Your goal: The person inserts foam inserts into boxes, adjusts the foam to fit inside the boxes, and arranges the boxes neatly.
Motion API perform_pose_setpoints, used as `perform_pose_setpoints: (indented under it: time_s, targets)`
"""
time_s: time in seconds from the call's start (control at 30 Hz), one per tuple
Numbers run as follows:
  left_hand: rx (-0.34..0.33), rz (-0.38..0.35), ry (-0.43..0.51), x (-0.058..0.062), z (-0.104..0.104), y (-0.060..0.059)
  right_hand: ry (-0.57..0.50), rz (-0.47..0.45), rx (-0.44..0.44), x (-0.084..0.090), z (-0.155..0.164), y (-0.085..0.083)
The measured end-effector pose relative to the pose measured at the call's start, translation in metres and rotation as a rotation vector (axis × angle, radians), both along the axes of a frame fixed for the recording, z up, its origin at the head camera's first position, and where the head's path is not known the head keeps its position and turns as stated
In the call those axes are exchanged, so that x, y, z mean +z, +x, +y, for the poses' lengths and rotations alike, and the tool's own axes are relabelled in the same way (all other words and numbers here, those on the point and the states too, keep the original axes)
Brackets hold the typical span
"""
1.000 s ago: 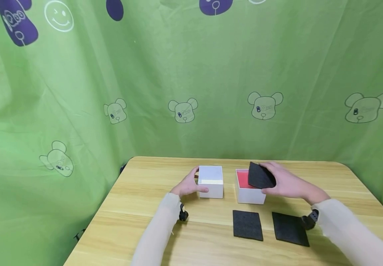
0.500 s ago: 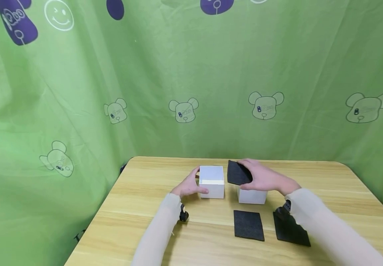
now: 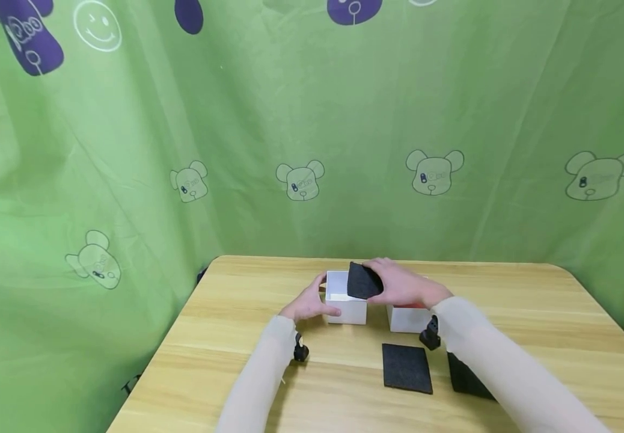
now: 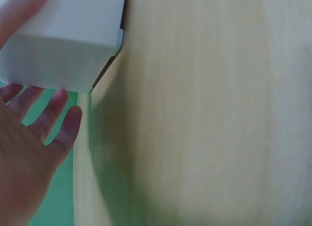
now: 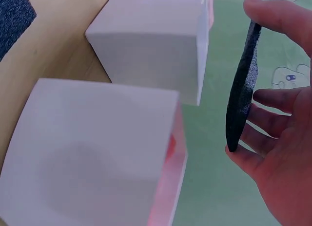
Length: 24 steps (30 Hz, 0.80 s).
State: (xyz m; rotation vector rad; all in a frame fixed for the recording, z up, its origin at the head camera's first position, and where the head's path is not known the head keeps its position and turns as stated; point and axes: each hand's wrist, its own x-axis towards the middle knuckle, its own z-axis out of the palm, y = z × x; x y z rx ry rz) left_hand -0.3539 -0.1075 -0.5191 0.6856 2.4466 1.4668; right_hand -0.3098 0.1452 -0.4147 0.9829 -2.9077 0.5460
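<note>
My left hand [image 3: 311,304] steadies the left white open-topped box [image 3: 346,313], thumb along its front face and fingers at its left side. In the left wrist view the fingers [image 4: 52,111] touch the box wall, some fingertips partly hidden. A thin square black foam pad [image 3: 363,281] is pinched upright by my right hand [image 3: 403,285], above the right part of that box. The right wrist view shows the pad [image 5: 243,84] nearly edge-on between thumb and fingers, clear of both boxes. Behind the right hand stands a second white box [image 3: 405,321], red inside.
Two more black pads lie on the wooden table: one flat in front of the boxes [image 3: 406,368], another [image 3: 466,379] partly covered by the right sleeve. A green curtain [image 3: 312,120] hangs behind the table's far edge.
My right hand has carried the black foam pad leftward, from over the red-lined box to over the left white box. The left hand stays on its box.
</note>
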Motion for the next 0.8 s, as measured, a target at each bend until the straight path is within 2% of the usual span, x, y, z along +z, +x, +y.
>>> perform_pose_setpoints:
  time_s: [0.23, 0.6, 0.8]
  targets:
    - [-0.012, -0.005, 0.008, -0.001, -0.001, 0.002, 0.009, 0.027, 0.014, -0.013, -0.009, -0.012]
    - [-0.036, -0.007, 0.008, -0.001, -0.002, 0.001, 0.025, -0.002, 0.013, -0.016, -0.025, -0.023]
    - [-0.04, -0.02, 0.015, 0.0, -0.004, 0.0, 0.019, -0.047, 0.016, -0.022, -0.035, -0.03]
